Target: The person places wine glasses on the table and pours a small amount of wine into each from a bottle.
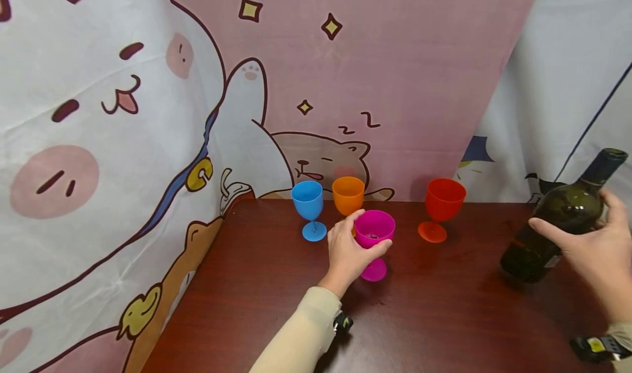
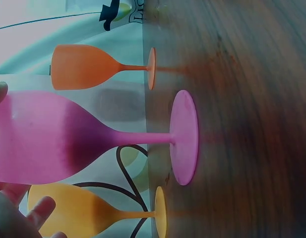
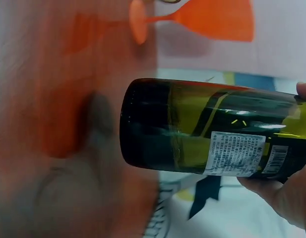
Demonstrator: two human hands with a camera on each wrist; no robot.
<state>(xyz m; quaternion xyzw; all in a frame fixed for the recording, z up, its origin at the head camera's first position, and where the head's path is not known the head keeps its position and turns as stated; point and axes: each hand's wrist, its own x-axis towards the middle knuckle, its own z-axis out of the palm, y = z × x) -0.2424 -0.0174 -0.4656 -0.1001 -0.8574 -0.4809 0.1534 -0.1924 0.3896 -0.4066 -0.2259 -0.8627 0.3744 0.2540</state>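
Note:
In the head view my left hand holds the magenta goblet by its bowl, thumb and fingers on either side. The left wrist view shows the pink goblet's foot at table level; whether it touches the wood I cannot tell. At the right, my right hand grips a dark green wine bottle around its body. The bottle leans with its neck up and to the right. In the right wrist view its base is apart from the table, and a printed label shows on its side.
Behind the magenta goblet stand a blue goblet and an orange goblet, partly hidden. A red goblet stands to the right, between the hands. The brown wooden table ends against a cartoon-printed cloth.

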